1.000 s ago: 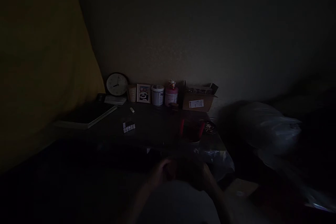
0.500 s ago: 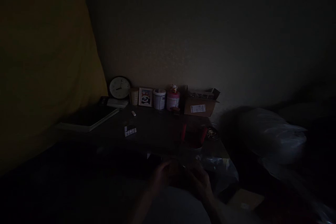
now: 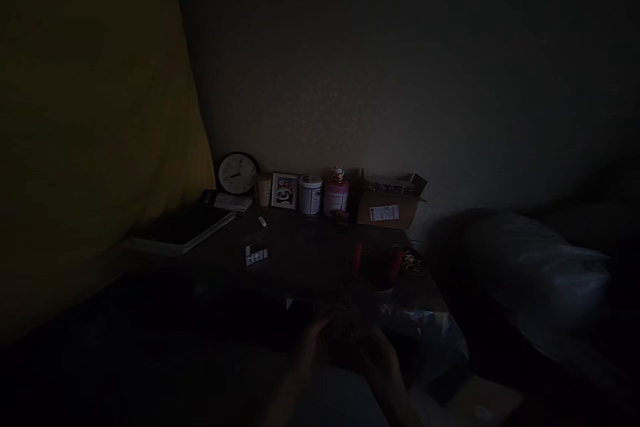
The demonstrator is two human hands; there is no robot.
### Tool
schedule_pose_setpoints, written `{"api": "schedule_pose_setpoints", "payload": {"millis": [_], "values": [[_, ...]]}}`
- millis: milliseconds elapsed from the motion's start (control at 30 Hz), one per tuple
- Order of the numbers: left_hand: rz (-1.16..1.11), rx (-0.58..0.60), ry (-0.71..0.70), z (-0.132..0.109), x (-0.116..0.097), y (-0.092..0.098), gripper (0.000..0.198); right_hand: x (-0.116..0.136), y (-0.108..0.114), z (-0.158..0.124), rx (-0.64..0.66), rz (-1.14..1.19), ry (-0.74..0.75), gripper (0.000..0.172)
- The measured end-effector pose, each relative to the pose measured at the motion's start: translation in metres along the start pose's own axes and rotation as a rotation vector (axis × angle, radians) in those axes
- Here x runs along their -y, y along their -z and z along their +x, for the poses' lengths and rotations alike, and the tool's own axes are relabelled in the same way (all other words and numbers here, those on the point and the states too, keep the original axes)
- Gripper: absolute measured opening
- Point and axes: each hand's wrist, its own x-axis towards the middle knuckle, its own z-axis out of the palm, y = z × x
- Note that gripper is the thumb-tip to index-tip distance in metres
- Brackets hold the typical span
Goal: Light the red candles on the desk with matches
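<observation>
The room is very dark. Low in the middle of the picture my left hand (image 3: 315,341) and my right hand (image 3: 379,351) are close together, near the front edge of the dark table (image 3: 300,253). Both look curled around something dark between them, too dim to make out. Just beyond my right hand stands a container with red sides (image 3: 357,260). A small group of white squares (image 3: 257,255) lies on the table, with a small white object (image 3: 263,221) behind it.
Along the wall stand a round clock (image 3: 237,173), a panda picture (image 3: 285,191), a white tin (image 3: 311,196), a pink-lidded tin (image 3: 336,198) and an open cardboard box (image 3: 387,208). A plastic-wrapped bundle (image 3: 540,273) is at the right, a yellow curtain (image 3: 100,93) at the left.
The view has shifted, so the table and its things appear slightly further right and lower. My hands remain close together. A small bright spot between them no longer shows.
</observation>
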Motion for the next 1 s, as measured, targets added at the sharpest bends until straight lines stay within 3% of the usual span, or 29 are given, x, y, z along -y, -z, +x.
{"api": "schedule_pose_setpoints", "payload": {"millis": [200,467,633,800,1000], "values": [[-0.031,0.092,-0.002,-0.002,0.003,-0.001,0.017,-0.007,0.001,0.0,0.013,-0.013,-0.014,0.029],[-0.023,0.05,0.019,-0.008,0.0,-0.009,0.016,0.0,0.003,0.001,0.03,0.034,0.007,0.026],[-0.026,0.079,0.001,0.0,0.006,-0.002,0.014,-0.005,0.001,-0.001,-0.025,0.053,-0.039,0.03],[-0.031,0.104,-0.009,0.005,0.009,0.005,0.019,-0.006,0.004,-0.001,0.01,0.001,-0.025,0.031],[-0.016,0.041,-0.014,0.008,0.009,0.01,0.015,-0.002,0.005,-0.001,0.023,-0.03,-0.007,0.031]]}}
